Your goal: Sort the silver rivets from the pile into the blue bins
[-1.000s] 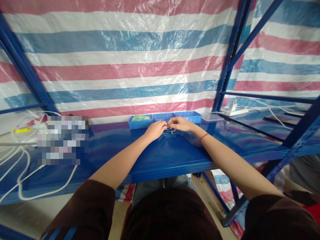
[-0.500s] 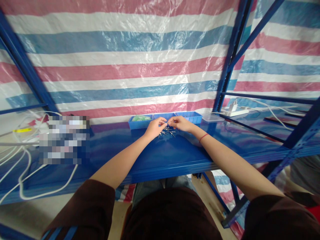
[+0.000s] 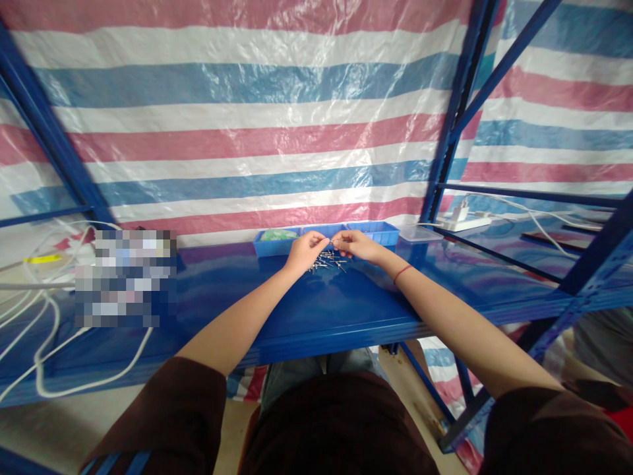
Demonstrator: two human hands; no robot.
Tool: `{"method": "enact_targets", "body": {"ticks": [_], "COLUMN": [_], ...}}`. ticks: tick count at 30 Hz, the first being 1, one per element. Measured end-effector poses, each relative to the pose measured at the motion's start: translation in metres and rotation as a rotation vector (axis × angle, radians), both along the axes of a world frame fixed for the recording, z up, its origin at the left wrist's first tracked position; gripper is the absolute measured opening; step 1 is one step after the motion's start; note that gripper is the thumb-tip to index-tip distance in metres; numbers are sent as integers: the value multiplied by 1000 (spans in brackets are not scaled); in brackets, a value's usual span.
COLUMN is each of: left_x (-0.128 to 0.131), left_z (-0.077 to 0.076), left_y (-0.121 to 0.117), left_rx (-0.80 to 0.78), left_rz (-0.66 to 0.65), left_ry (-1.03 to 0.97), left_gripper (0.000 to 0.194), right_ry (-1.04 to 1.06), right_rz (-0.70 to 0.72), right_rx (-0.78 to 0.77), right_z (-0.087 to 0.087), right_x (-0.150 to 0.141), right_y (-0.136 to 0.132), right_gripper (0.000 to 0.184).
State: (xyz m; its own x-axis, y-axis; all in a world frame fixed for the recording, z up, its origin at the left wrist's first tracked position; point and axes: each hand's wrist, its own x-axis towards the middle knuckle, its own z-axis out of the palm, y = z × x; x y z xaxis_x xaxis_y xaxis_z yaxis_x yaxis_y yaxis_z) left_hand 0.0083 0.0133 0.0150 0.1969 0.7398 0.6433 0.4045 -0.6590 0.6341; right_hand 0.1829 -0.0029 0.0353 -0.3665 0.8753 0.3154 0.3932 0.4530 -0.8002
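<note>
My left hand (image 3: pixel 307 251) and my right hand (image 3: pixel 360 245) meet fingertip to fingertip above the blue shelf top. Both are closed in a pinch, around something too small for me to make out. Just below them lies a loose pile of thin metal pieces (image 3: pixel 326 262), which look like screws or rivets. Behind my hands stands a row of blue bins. The left bin (image 3: pixel 274 247) holds something green and clear, like plastic bags. My left hand partly hides the middle bin (image 3: pixel 321 231), and the right bin (image 3: pixel 383 233) sits behind my right hand.
A clear plastic tray or lid (image 3: pixel 420 233) lies right of the bins. White cables (image 3: pixel 93 388) loop over the shelf at left, beside a blurred-out patch. Farther right is a white power strip (image 3: pixel 462 221). Blue metal posts (image 3: pixel 452 125) and a striped plastic sheet (image 3: pixel 257 142) enclose the back.
My fingertips have shifted slightly, still pinched together over the pile. A bit more of the metal pieces shows beneath my hands. The bins have stayed in place.
</note>
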Motion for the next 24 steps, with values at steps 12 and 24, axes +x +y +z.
{"method": "enact_targets", "body": {"ticks": [12, 24], "left_x": [0, -2], "left_z": [4, 4], "left_y": [-5, -5], "left_rx": [17, -17], "left_rz": [-10, -3], "left_ry": [73, 140], "left_gripper": [10, 11], "right_ry": [-15, 65], "right_rz": [-28, -28], "right_rx": [-24, 95], "right_z": [0, 4], "right_x": [-1, -8], "right_y": [-4, -10], "right_gripper": [9, 15]}}
